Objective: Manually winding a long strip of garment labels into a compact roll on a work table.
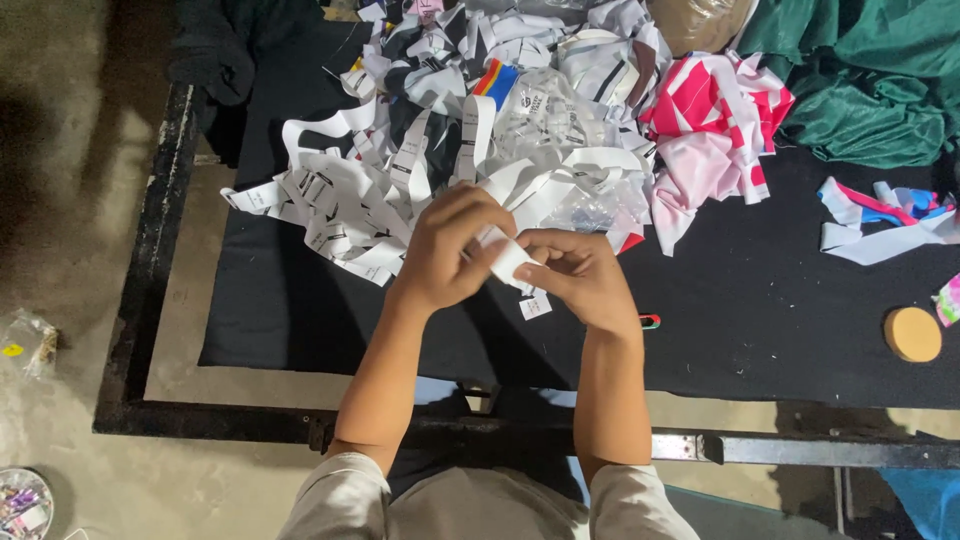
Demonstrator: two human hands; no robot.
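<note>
My left hand [452, 250] and my right hand [580, 275] meet over the black cloth [760, 300], both pinching one white fabric label strip [510, 260] between their fingers. A small white label piece [535, 306] lies on the cloth just under my hands. Right behind them spreads a big tangled pile of white label strips [420, 150] with black print, touching my left knuckles.
Pink and white fabric [710, 130] and green cloth [860, 70] lie at the back right. Loose white, pink and blue strips [885, 220] and a round tan disc [912, 334] sit at the right. A black metal table frame [150, 250] edges the left and front.
</note>
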